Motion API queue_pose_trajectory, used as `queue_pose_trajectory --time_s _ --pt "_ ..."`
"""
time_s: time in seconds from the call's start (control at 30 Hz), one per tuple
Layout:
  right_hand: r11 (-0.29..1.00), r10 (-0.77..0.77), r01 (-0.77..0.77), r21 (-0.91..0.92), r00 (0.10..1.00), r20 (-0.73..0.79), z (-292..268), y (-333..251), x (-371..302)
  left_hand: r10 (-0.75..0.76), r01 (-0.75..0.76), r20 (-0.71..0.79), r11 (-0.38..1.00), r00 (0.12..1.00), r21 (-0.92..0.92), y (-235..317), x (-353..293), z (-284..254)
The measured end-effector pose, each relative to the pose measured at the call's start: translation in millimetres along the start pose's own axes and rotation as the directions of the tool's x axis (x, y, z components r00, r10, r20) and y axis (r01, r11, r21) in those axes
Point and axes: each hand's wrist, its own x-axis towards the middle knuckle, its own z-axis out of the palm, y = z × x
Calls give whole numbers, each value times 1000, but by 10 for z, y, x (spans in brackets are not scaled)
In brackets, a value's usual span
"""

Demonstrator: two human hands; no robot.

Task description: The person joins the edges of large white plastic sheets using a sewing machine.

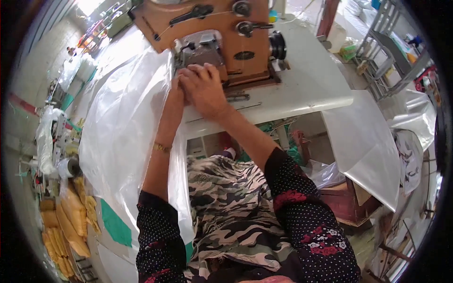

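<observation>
1. Hanging at left: big clear plastic sheet [118, 118], its edge right by the left hand [174, 97].
2. Right hand [203, 87] overlaps that one, fingers bent and close together; honestly can't tell what either's gripping from here.
3. Brown sewing machine [255, 37] just beyond, sitting on the white worktop [321, 82].

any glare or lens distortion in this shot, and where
Head view: white glare streaks the clear plastic sheet beside the left hand; head view, top left: blown out to white; head view, toward the dark rim: fisheye curvature bows the surroundings.
</observation>
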Motion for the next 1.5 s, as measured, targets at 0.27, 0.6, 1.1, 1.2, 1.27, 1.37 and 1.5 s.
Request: queue_pose_trajectory --time_s 0.27,0.6,1.1,1.2,1.27,1.37,1.5 --pt "996 -12 8 -94 999 -34 -33 89 -134 197 -187 -91 976 976 109 1088 -1545 -1028" --pt "996 -6 8 94 1000 -18 -110 -72 -32 28 -38 39 961 999 275 -942 -813 -3256" --pt "998 -1 2 60 1000 -14 -154 46 -72 -114 77 9 729 993 680 -1688 280 -351" --pt "998 -14 16 65 999 -37 -153 5 -87 -106 102 -36 731 994 675 -1621 135 -397" --pt "997 -24 27 73 999 -36 -154 -20 -70 -167 154 -43 739 985 656 -1622 36 -492" --pt "995 -71 74 63 996 -50 -197 -45 7 -117 127 -59 747 991 653 -1937 -132 -636" --pt "990 -11 24 140 996 -92 -438 -219 354 -271 279 -111 729 956 625 -1918 -219 -604"
